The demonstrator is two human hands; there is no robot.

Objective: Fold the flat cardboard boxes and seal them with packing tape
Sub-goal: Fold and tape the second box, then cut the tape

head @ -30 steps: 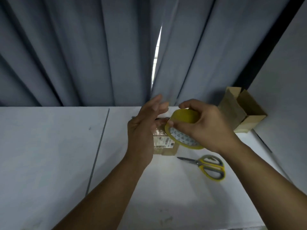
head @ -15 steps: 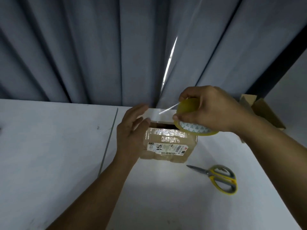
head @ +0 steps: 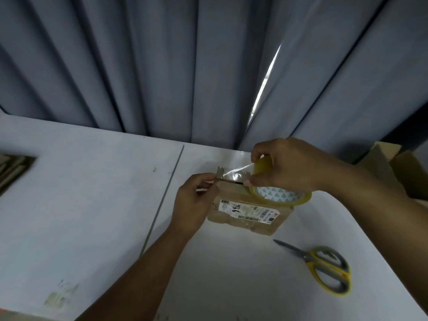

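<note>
Two hands meet over one small cardboard box (head: 250, 216) a little right of the frame's centre. The left hand (head: 196, 200) has its fingers curled and pinches the free end of a clear tape strip (head: 234, 173) against the box's upper left corner. The right hand (head: 289, 167) grips one yellow tape roll (head: 281, 196), thumb and fingers closed around its rim, and holds it tilted over the right part of the box top. The strip runs stretched from left to right between the two hands, along the back top edge of the box.

The box stands on the white table (head: 92, 205). Its long axis goes from left to right and drops slightly toward the lower right; the side with the printed label faces the camera.

One pair of scissors (head: 324, 267) with yellow and grey handles lies at the lower right, apart from the box, its blades pointing to the upper left. A second, open cardboard box (head: 393, 172) is at the right edge of the frame, behind the right forearm.

The table's far edge meets a grey curtain (head: 162, 66) just behind the hands. A dark seam (head: 162, 200) crosses the table left of the left hand. Bare surface lies left of the seam and in the lower centre.
</note>
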